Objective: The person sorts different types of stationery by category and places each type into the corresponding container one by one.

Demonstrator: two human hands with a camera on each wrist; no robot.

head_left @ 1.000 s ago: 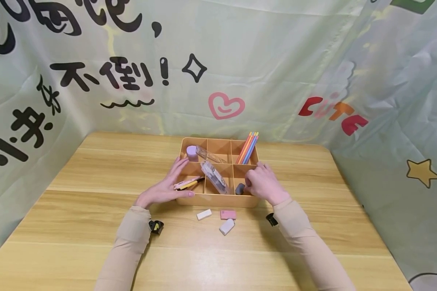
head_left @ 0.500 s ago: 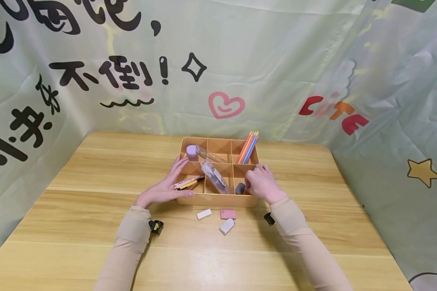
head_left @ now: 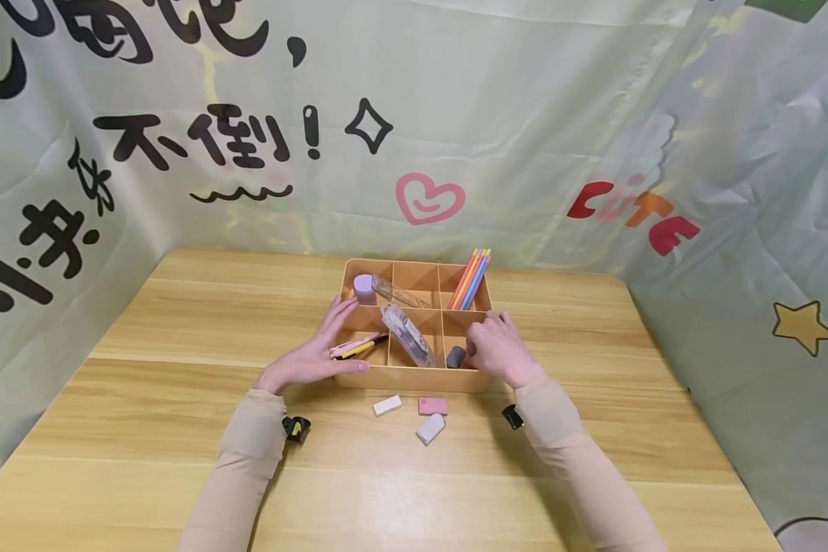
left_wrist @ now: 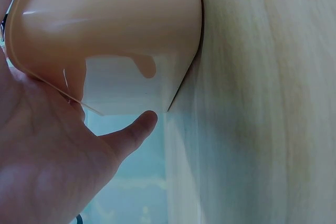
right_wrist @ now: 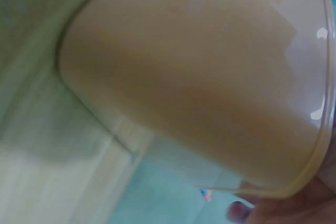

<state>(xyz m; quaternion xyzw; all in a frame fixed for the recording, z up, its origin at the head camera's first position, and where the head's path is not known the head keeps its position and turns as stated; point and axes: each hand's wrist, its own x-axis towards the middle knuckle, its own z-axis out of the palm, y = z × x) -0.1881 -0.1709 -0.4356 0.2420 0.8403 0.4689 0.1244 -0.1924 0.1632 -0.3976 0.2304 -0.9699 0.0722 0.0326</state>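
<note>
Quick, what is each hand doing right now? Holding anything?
Left hand: open, straight fingers resting against the left side of the orange organizer tray.
Right hand: fingers curled over the tray's right edge, gripping it.

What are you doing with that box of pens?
A person is sitting at a wooden table with both hands at an orange organizer tray. The left hand rests flat against the tray's left side. The right hand is curled at its right edge, beside a grey thing in the front right compartment. Three erasers lie on the table in front.
</note>
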